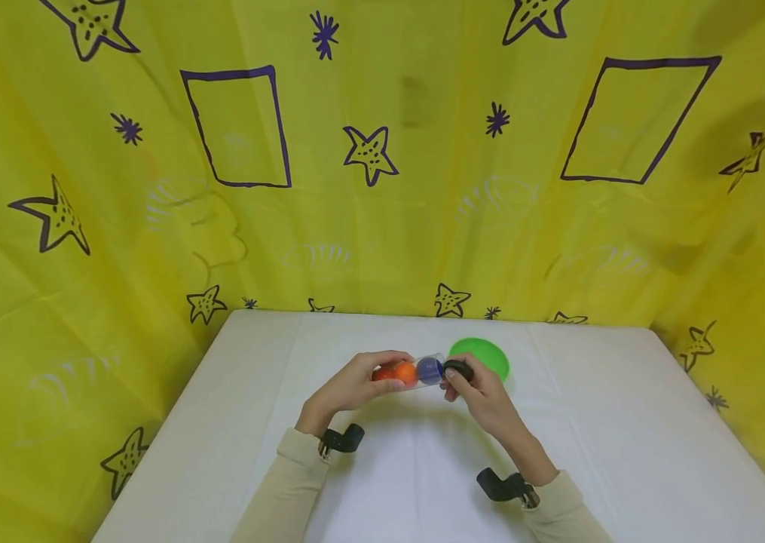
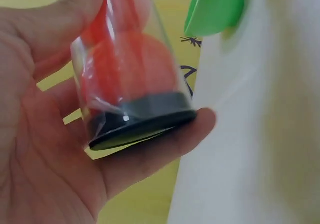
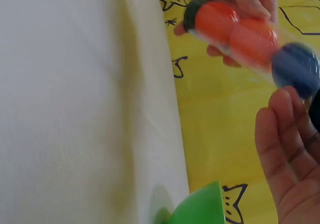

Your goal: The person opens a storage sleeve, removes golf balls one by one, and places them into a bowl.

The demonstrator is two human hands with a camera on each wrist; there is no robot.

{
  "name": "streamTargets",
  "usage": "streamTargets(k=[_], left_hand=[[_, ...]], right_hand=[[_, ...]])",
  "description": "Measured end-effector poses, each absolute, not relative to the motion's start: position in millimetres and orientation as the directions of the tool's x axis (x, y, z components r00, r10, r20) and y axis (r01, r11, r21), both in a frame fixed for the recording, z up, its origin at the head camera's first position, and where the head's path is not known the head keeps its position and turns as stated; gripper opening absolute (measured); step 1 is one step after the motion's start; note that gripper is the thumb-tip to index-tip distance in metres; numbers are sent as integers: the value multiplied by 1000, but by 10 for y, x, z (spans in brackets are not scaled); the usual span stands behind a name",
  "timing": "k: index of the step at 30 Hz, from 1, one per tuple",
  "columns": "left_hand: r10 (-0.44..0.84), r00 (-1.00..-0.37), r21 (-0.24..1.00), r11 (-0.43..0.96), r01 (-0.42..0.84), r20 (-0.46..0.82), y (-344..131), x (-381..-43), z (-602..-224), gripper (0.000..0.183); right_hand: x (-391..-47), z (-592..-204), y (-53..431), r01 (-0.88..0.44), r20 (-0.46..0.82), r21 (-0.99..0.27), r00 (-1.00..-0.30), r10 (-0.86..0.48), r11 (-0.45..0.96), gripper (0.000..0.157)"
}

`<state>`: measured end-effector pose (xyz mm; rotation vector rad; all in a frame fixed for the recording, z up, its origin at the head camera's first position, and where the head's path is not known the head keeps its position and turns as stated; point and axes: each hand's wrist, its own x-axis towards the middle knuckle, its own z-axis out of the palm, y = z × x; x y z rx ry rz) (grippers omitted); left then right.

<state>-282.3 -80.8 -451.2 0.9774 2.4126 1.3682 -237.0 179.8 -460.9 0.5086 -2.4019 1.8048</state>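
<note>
A clear plastic tube (image 2: 157, 27) hangs sideways over the table, with two orange balls (image 1: 405, 372) and a dark blue ball (image 1: 429, 370) lined up inside. My left hand (image 1: 355, 381) grips its left end, thumb on the wall and a finger under the black end cap (image 2: 142, 126). At the opposite end, beside the blue ball, my right hand (image 1: 487, 396) pinches another black cap (image 1: 458, 369) between thumb and fingers. Whether that cap sits on the tube, I cannot tell.
A green bowl (image 1: 491, 358) stands on the white table (image 1: 599, 422) just behind my right hand. Yellow curtains (image 1: 423, 226) with drawn stars and frames surround the table at the back and sides. Each wrist carries a black camera mount (image 1: 500, 485).
</note>
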Motion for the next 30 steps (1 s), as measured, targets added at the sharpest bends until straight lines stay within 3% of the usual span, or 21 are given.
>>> streamTargets(k=[8,16,23,30], left_hand=[[573,-811,796,435,421,115,-835,-2826,-4516,41],[536,-835,789,456,410,124,-874,-2843,-4560,40],[523,-840,785,458,417,141,-887,-2855,-4563,40],[509,-850,787,467,403,134,-893,-2868,-4569,50]], right_hand=[[-2366,-4580,1748,-121,86,-976,-978,-189,182,28],[-2345,-4676,1750,52,-160,-919,-956,-248,391,33],[-2332,-4796,1746,37,-182,-898,-938,-294,438,49],[-2331,-4807,1778,66,-200,-937,-907,-370,343,59]])
